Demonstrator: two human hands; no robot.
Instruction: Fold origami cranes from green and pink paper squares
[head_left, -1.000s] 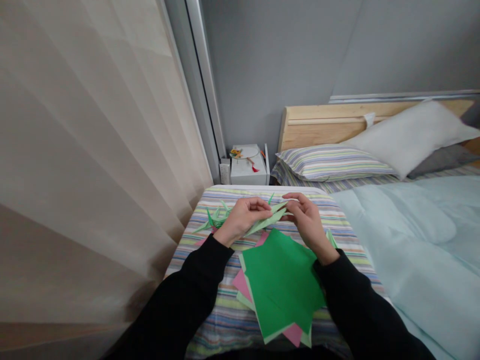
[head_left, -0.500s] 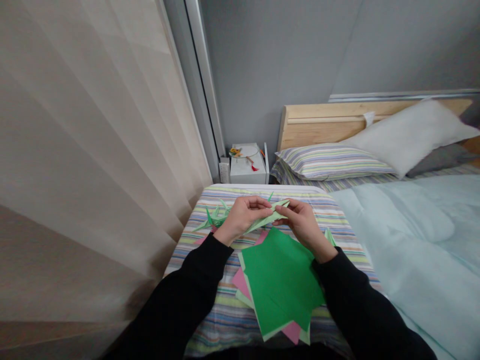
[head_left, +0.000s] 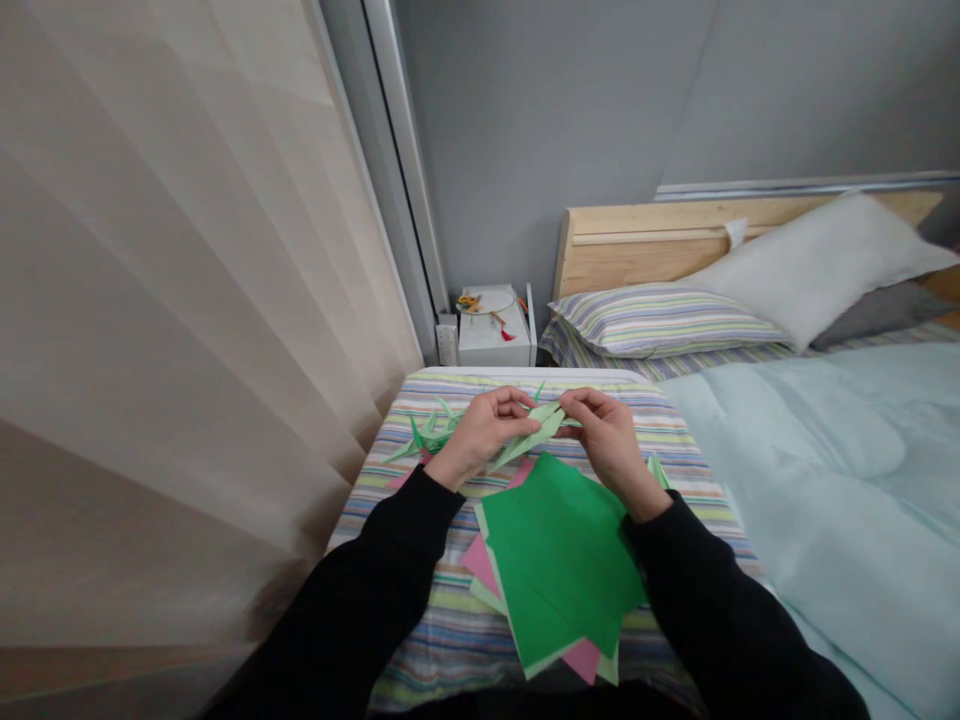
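Observation:
A narrow piece of folded light green origami paper (head_left: 526,441) is held between my two hands, above the striped cloth. My left hand (head_left: 487,432) pinches its body between thumb and fingers. At its right end, my right hand (head_left: 602,432) grips a pointed tip with thumb and forefinger. Just below lies a fanned stack of square sheets, a dark green paper (head_left: 559,565) on top and pink paper (head_left: 480,563) showing underneath. Folded green paper pieces (head_left: 429,436) with pointed tips rest left of my left hand, partly hidden by it.
The striped cloth (head_left: 420,640) covers a small table. A light green folded piece (head_left: 658,470) lies by my right wrist. Beyond stands a white nightstand (head_left: 487,347) with a hoop and red tassel. A curtain (head_left: 225,300) hangs left; a bed (head_left: 840,450) is right.
My right fingers have shifted on the folded paper, now pinching its upper tip from above. The paper's right end looks more spread apart. My left hand keeps its hold.

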